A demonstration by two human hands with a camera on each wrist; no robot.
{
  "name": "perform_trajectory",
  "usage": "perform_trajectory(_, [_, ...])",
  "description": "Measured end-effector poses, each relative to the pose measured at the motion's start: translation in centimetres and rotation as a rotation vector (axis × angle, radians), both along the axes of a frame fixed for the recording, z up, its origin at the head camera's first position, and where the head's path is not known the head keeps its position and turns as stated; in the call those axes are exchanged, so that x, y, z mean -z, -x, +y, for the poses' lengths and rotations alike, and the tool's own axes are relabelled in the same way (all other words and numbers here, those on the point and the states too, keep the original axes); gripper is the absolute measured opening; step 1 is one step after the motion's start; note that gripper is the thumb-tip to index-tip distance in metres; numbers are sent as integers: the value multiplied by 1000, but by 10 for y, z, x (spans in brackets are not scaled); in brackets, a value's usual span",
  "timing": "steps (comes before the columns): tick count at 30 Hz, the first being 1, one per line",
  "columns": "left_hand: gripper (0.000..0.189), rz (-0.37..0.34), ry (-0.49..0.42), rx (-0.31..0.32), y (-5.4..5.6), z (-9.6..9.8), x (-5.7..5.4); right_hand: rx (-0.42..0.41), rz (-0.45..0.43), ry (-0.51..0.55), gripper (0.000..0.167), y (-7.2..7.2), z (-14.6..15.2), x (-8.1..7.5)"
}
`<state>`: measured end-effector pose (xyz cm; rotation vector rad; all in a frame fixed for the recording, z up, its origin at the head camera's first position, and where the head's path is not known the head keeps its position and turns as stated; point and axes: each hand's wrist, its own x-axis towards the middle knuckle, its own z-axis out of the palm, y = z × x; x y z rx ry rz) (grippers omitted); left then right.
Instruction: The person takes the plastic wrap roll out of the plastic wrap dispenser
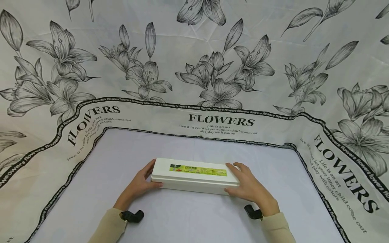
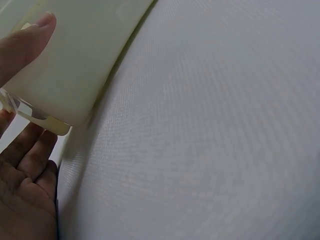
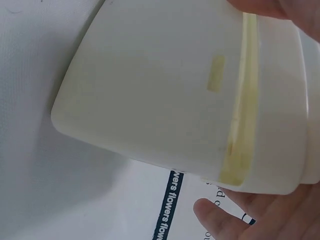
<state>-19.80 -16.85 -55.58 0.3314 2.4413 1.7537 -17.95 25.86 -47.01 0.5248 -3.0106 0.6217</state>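
Note:
A long white plastic box with a lid, its top bearing a yellow-green printed label, lies crosswise in the middle of the white cloth. My left hand grips its left end, thumb on the near side and fingers round behind. At the other end my right hand holds it the same way. In the left wrist view the thumb presses the box's side. A yellowish strip runs below the lid edge in the right wrist view.
White cloth covers the table, with a black printed border along its edge. Behind it stands a floral-print fabric with "FLOWERS" lettering. Each wrist carries a small black camera mount.

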Motion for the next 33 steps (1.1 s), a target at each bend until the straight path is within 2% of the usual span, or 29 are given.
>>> perform_trajectory(15, [113,-11,-32,-6,1,0,3,8,-22,-2,92,5,-1,1])
perform_trajectory(22, [114,-9,-28,-3,1,0,3,1,-6,6,98,6,-2,6])
perform_trajectory(33, [112,-5,-27,-7,2,-1,6,-14,33,0,95,7,-1,11])
